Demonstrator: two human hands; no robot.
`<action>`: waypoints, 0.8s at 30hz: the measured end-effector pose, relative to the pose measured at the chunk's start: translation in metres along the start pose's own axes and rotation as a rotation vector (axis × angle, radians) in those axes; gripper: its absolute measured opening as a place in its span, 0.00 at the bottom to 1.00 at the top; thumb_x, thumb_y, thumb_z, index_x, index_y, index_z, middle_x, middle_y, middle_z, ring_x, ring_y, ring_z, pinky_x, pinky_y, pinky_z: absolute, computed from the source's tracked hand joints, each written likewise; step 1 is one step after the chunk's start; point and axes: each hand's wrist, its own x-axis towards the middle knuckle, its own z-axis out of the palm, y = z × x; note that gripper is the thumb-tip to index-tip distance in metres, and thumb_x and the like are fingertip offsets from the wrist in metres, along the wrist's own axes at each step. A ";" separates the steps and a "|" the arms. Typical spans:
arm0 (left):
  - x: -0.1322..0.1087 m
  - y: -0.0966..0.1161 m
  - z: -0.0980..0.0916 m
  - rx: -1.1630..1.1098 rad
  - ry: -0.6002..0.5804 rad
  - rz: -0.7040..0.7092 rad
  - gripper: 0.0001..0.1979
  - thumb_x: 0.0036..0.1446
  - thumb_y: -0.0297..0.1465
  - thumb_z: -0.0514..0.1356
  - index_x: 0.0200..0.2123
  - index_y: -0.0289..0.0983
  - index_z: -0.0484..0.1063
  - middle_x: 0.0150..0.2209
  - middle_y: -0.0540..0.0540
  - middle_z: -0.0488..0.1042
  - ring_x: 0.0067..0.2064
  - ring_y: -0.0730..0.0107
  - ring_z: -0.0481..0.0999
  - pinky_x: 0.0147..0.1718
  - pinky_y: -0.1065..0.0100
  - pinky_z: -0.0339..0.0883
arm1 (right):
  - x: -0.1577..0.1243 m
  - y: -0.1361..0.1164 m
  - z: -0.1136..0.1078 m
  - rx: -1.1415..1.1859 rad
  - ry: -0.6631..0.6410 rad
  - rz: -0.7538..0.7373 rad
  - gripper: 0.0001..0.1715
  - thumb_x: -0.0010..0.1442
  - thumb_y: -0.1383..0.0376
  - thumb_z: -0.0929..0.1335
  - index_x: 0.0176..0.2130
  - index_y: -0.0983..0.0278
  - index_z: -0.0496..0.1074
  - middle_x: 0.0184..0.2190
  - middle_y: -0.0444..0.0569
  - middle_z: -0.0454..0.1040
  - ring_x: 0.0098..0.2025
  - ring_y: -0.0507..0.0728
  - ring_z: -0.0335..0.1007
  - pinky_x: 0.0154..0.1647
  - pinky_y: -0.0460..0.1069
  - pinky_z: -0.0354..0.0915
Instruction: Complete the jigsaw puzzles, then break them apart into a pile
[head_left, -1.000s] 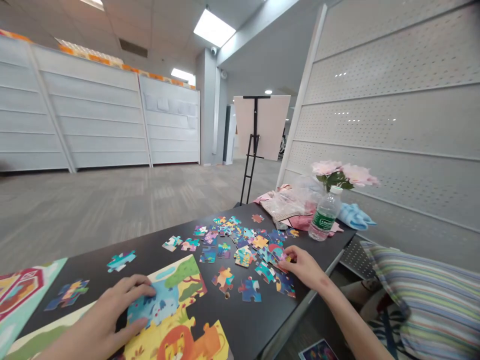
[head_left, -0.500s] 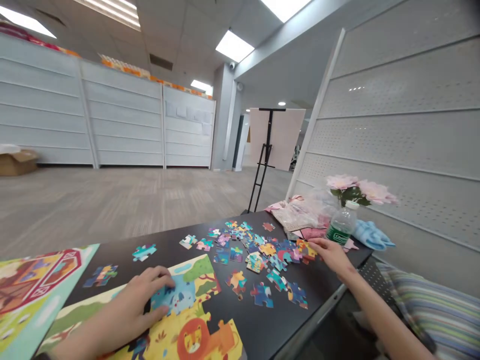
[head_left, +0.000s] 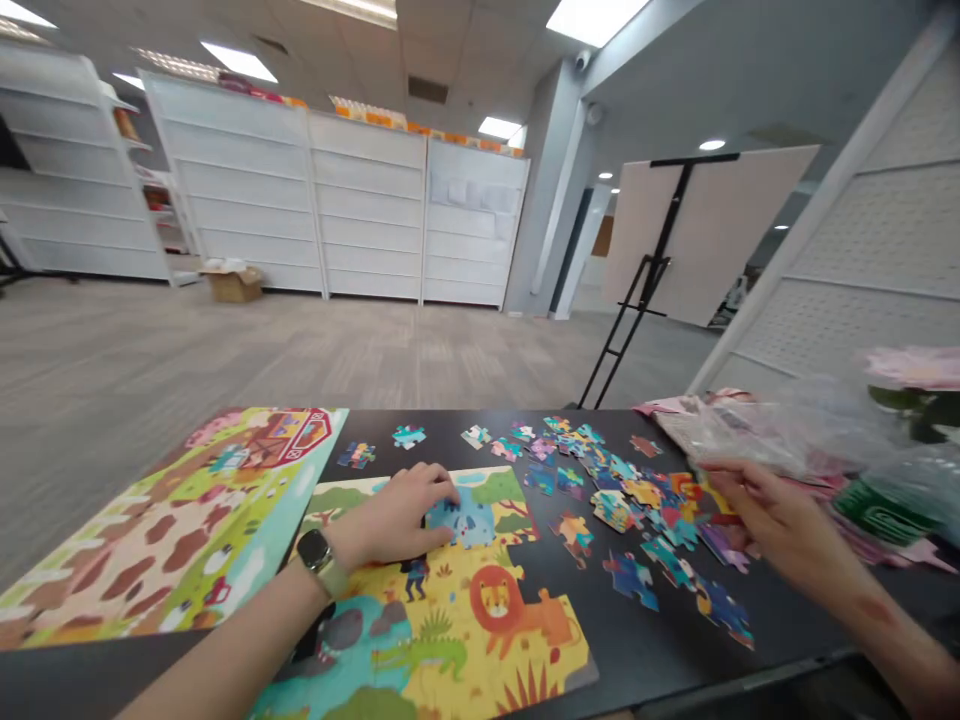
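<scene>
My left hand (head_left: 397,515) rests flat on a partly built animal puzzle (head_left: 450,620) with a lion, its fingertips on the blue elephant part (head_left: 469,520). A watch sits on that wrist. My right hand (head_left: 776,525) hovers over a heap of loose coloured puzzle pieces (head_left: 630,490) on the black table (head_left: 660,650), near an orange-and-yellow piece (head_left: 686,488). Its fingers are curled and blurred, and I cannot see whether they hold a piece.
A finished farm puzzle (head_left: 172,520) lies at the left. A clear plastic bag (head_left: 757,435), a green-labelled bottle (head_left: 881,510) and pink flowers (head_left: 915,370) stand at the right. Behind the table rise an easel (head_left: 660,250) and a pegboard wall (head_left: 885,240).
The view has swung left and down, bringing the farm puzzle into sight. My right hand has moved from the pile's near edge toward its far right side. My left hand stays on the elephant part.
</scene>
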 end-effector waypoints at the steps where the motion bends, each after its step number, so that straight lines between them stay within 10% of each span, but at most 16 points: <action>1: 0.000 0.000 0.000 0.004 0.000 0.000 0.15 0.59 0.36 0.62 0.50 0.43 0.72 0.51 0.43 0.69 0.52 0.52 0.70 0.52 0.55 0.64 | -0.007 -0.017 0.014 0.085 -0.155 0.004 0.30 0.59 0.42 0.65 0.48 0.60 0.73 0.31 0.55 0.78 0.20 0.57 0.71 0.18 0.51 0.64; 4: 0.000 -0.001 0.002 0.002 0.011 0.006 0.15 0.59 0.36 0.63 0.50 0.43 0.72 0.51 0.43 0.69 0.51 0.52 0.70 0.51 0.55 0.64 | -0.029 -0.072 0.056 0.185 -0.545 -0.144 0.21 0.62 0.51 0.65 0.51 0.57 0.70 0.35 0.48 0.78 0.33 0.58 0.76 0.33 0.50 0.72; 10: -0.001 -0.004 0.004 0.005 0.014 0.014 0.15 0.59 0.36 0.63 0.50 0.43 0.71 0.52 0.43 0.69 0.52 0.53 0.69 0.52 0.54 0.63 | -0.037 -0.129 0.105 0.057 -0.881 -0.330 0.11 0.61 0.65 0.66 0.44 0.60 0.73 0.31 0.43 0.77 0.31 0.54 0.72 0.32 0.46 0.65; 18: 0.000 -0.006 0.002 -0.017 0.003 0.000 0.15 0.59 0.38 0.63 0.50 0.43 0.72 0.52 0.44 0.69 0.53 0.53 0.69 0.53 0.55 0.63 | -0.045 -0.116 0.121 -0.081 -0.757 -0.511 0.11 0.63 0.67 0.66 0.44 0.60 0.78 0.52 0.52 0.70 0.55 0.59 0.67 0.57 0.54 0.63; 24: -0.001 -0.006 0.007 -0.057 0.019 0.014 0.14 0.61 0.37 0.59 0.50 0.44 0.73 0.54 0.44 0.70 0.54 0.54 0.70 0.54 0.58 0.64 | -0.077 -0.123 0.109 -0.125 -0.690 -0.547 0.13 0.66 0.63 0.67 0.49 0.59 0.77 0.50 0.50 0.74 0.52 0.59 0.69 0.57 0.54 0.64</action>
